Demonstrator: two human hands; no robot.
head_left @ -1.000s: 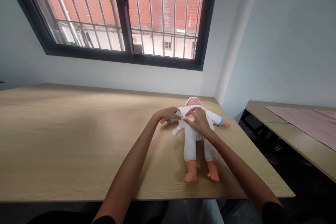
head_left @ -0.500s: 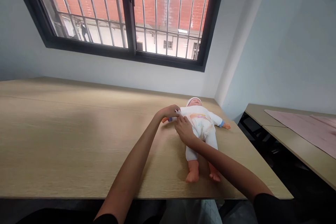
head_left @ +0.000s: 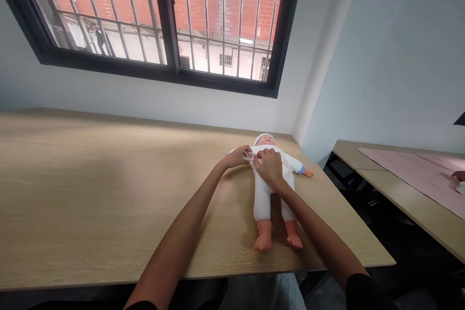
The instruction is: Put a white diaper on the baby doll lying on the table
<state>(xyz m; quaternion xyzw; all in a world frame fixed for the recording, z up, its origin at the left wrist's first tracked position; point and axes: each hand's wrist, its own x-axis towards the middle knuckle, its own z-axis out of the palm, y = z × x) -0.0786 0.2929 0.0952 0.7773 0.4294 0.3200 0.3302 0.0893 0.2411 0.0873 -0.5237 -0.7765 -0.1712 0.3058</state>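
Observation:
A baby doll (head_left: 262, 193) in a white outfit with blue cuffs lies on its back on the wooden table (head_left: 109, 203), its head in a white cap (head_left: 264, 136) away from me. Over the doll's chest, toward its left-hand side, my left hand (head_left: 240, 156) pinches a thin white strip of what looks like the outfit's cloth (head_left: 248, 157). My right hand (head_left: 269, 165) is closed beside it, fingertips at the same strip. Its back hides the doll's middle and whatever its fingers grip.
A second table (head_left: 392, 184) with a pink cloth (head_left: 410, 169) stands to the right across a dark gap. Another person's hand (head_left: 459, 176) reaches in at the far right edge. Behind the table is a barred window (head_left: 225, 34) in the wall.
My right hand has moved up and right across the doll's belly. A white strip shows more clearly between my hands. Another person's hand has come in at the right.

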